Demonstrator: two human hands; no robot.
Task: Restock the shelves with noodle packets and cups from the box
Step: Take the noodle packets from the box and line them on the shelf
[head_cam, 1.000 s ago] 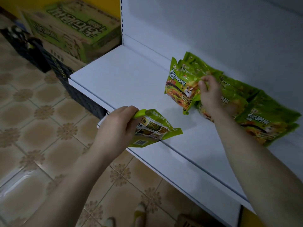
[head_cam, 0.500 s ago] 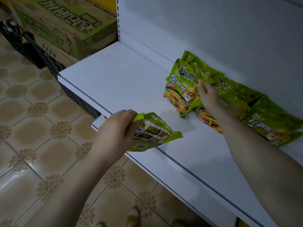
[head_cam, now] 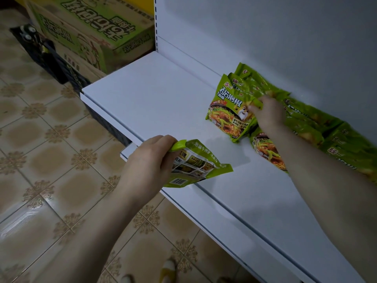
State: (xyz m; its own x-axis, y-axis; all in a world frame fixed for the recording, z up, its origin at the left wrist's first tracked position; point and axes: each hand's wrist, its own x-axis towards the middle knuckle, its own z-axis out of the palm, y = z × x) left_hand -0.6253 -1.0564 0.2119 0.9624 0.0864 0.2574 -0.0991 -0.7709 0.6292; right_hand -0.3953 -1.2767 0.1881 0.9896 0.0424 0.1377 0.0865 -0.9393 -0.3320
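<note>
Since a moment ago my right hand (head_cam: pixel 269 114) has slid its fingertips down from the packs behind onto the upper right edge of the front packet (head_cam: pixel 228 113), which now faces me more squarely. My left hand (head_cam: pixel 150 162) has stayed as it was. It is closed on the top seam of a loose packet (head_cam: pixel 195 166), thumb and curled fingers pinching the green edge. That pack hangs out to the right of the hand with its printed back and barcode up, over the front lip of the white shelf (head_cam: pixel 163 99).

My right hand's fingers are bent and narrow, gripping the front packet where it stands on the shelf just left of the hand. Under and beyond that hand, to its right, a row of packets (head_cam: pixel 330 137) lies overlapped along the back wall, and one more shows face up below my wrist. Well beyond my left hand, past the shelf's far end, sits the green cardboard box (head_cam: pixel 95 31) on a black crate (head_cam: pixel 67 68). Below both arms are the patterned floor tiles (head_cam: pixel 40 139) and a yellow slipper (head_cam: pixel 169 270).
</note>
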